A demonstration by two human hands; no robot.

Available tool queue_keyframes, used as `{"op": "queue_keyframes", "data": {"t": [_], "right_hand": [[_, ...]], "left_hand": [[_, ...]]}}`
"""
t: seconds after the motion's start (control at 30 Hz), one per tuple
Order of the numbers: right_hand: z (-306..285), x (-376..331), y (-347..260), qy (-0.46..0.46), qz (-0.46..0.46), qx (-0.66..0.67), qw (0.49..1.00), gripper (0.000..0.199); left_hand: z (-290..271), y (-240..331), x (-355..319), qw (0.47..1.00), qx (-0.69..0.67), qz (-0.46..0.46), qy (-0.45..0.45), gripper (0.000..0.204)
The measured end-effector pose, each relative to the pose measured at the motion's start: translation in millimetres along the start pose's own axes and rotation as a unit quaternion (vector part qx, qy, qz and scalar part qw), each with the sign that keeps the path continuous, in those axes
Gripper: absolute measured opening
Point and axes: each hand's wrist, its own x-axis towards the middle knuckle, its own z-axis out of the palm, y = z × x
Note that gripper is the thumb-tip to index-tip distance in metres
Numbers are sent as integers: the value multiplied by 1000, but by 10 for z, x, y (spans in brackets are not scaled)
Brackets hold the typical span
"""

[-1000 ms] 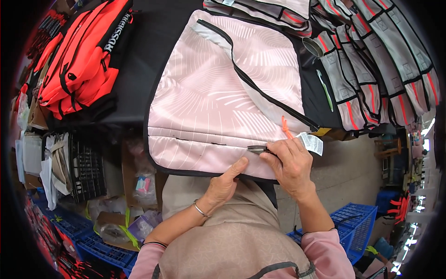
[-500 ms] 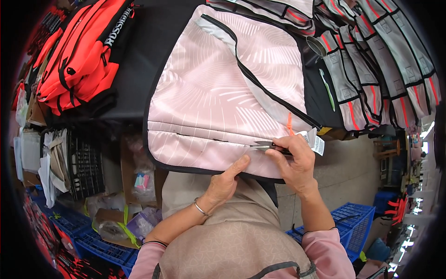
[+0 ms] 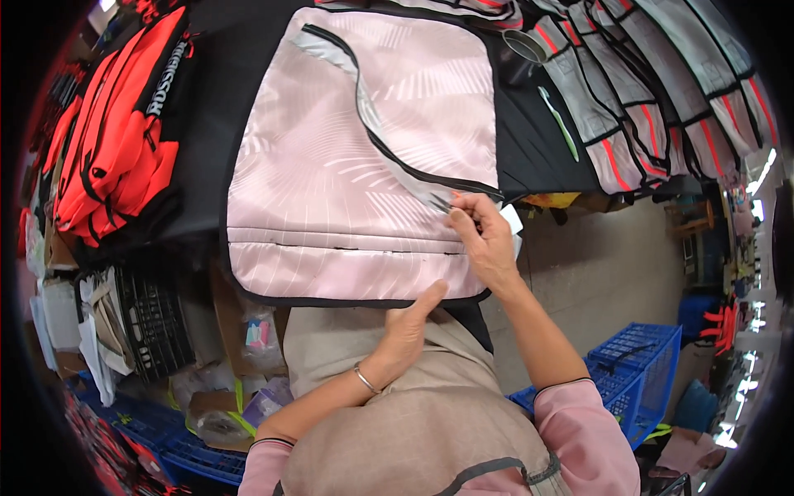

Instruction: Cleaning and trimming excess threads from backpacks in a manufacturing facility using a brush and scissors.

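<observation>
A pink patterned fabric panel (image 3: 331,178) with black bound edges lies flat across the table's front edge. Diagonally over it runs a loose pale strip with a black zipper (image 3: 376,136). My left hand (image 3: 405,331) pinches the panel's near edge, thumb on top, fingers hidden underneath. Close to the zipper's near right end, my right hand (image 3: 486,240) is closed around small metal scissors (image 3: 438,203), mostly covered by the fingers. A bit of orange shows at its fingertips, and a white label (image 3: 512,219) sticks out beside it. Below, a stitched seam with dark gaps crosses the panel.
Red backpacks (image 3: 116,140) are heaped at the left on the black-covered table (image 3: 198,116). To the right lie a toothbrush (image 3: 560,124), a metal cup (image 3: 524,48) and stacked grey pieces with red stripes (image 3: 645,107). Blue crates (image 3: 637,372) stand on the floor at right.
My right hand has lifted the scissors away from the seam, up and left toward the zipper strip's end. My left hand keeps its hold near the edge. The whole view has shifted somewhat.
</observation>
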Motion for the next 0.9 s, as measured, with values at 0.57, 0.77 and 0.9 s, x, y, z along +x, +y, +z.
{"op": "queue_keyframes", "data": {"t": [0.57,0.77,0.9], "right_hand": [[-446,-435,-544,33,-285,-338,897,31],[-462,-387,-542,23,-283,-354,891,28],[-472,-359,-541,16,-285,-354,891,27]], "left_hand": [[78,148,65,996,-17,1,-86,47],[113,152,66,996,-43,29,-78,49],[137,187,41,996,-35,11,-79,51]]}}
